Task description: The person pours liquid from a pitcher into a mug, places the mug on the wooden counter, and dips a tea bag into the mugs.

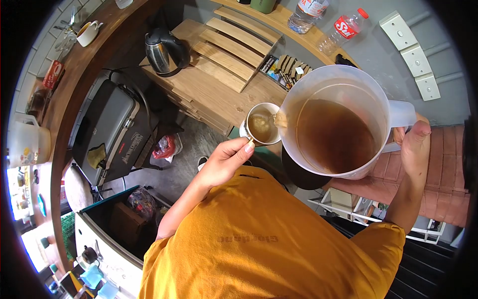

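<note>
Your left grip (225, 162) is closed on the small cup (243, 130) near the middle of the frame, thumb by the rim; your right grip (414, 144) is wrapped about the handle (402, 113) of the large, translucent jug (361, 82), right of centre. The jug is tilted toward the cup, its spout (281, 119) right at the rim; whether they touch, you cannot tell. Brown liquid (333, 134) shows in both.

Judge the jug the heavy one: its wall looks like thin, fairly stiff plastic, but the load will swing and pull away from the handle. Hold it high on the handle, wrist firm; if it sags, a palm under the base would help. Wet plastic may be slippery. The cup looks light and rigid, perhaps ceramic, so treat it as breakable and hold it low on its side, clear of the rim.

Beyond them lies the wooden surface (239, 105), with a kettle (158, 60) at upper left of centre and, at upper right, a plastic bottle (343, 32) on a shelf (279, 20).
</note>
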### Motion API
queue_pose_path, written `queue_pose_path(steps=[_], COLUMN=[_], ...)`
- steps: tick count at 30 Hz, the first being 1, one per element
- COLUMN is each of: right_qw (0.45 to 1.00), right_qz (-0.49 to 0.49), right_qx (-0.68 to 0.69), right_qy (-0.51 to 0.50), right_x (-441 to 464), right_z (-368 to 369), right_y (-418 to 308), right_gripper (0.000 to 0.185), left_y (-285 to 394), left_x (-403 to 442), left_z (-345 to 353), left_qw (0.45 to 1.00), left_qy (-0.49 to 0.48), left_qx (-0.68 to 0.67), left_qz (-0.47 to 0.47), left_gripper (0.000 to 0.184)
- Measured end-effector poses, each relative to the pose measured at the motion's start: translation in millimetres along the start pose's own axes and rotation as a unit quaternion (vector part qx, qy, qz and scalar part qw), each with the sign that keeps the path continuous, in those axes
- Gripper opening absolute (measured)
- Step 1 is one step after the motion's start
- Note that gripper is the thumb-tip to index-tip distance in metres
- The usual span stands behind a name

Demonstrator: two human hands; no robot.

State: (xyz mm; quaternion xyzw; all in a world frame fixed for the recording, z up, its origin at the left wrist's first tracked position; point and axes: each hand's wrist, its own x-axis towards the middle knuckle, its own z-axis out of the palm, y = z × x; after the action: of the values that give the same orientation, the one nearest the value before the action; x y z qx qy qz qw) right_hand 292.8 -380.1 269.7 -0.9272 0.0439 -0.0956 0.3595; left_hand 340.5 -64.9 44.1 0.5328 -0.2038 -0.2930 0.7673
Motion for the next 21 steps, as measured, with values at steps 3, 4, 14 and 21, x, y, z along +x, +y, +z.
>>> queue_pose_path(steps=[3,4,14,21], right_qw=[1.000,1.000,1.000,1.000], right_qz=[-0.004,-0.007,-0.007,0.002], right_qx=[0.008,0.008,0.012,0.011], right_qy=[0.001,-0.001,-0.004,-0.009], right_x=[-0.5,-0.6,-2.5,-5.2], right_z=[-0.7,-0.5,-1.6,-3.5], right_y=[1.2,0.3,2.3,1.4], right_gripper=[0.076,0.076,0.075,0.076], left_y=[0.6,1.0,0.8,1.9], left_x=[-0.1,0.0,-0.6,-0.8], left_z=[0.4,0.7,1.3,1.7], left_qw=[1.000,1.000,1.000,1.000], left_qy=[0.002,0.004,0.003,0.004], left_qx=[0.004,0.006,0.015,0.028], left_qz=[-0.004,-0.003,-0.004,-0.003], left_gripper=[0.029,0.029,0.031,0.032])
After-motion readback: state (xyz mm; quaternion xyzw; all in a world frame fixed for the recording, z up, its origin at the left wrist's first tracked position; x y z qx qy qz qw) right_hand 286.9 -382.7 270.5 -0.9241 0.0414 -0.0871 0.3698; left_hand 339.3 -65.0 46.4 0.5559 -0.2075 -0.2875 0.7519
